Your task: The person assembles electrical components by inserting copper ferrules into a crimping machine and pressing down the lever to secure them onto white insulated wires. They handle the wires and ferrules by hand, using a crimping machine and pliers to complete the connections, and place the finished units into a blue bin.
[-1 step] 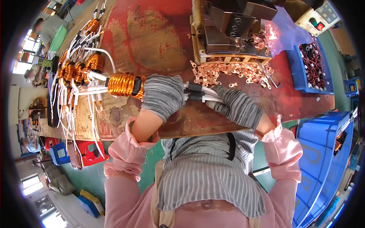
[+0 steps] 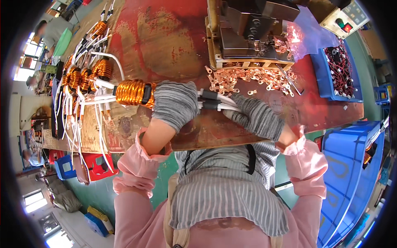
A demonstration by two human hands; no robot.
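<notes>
A toroidal coil (image 2: 133, 92) wound with copper wire lies above the table, white leads coming out at both its ends. My left hand (image 2: 175, 104), in a grey knit glove, is closed around its right end and the leads there. Two black sleeves (image 2: 210, 100) show on the white leads between my hands. My right hand (image 2: 257, 115), gloved the same way, is closed on the far ends of those leads; its fingertips are partly hidden. Copper cable lugs (image 2: 244, 78) lie in a loose pile just beyond my right hand.
More copper coils (image 2: 84, 78) with white leads crowd the table's left side, some leads hanging over the edge. A dark metal machine (image 2: 256, 37) stands at the back right. Beside it are a blue bin (image 2: 331, 82) of wires and a control box (image 2: 345, 22). Blue crates (image 2: 347, 161) stand right.
Both hands and the held coil have shifted very slightly to the left in the picture. The grip looks the same.
</notes>
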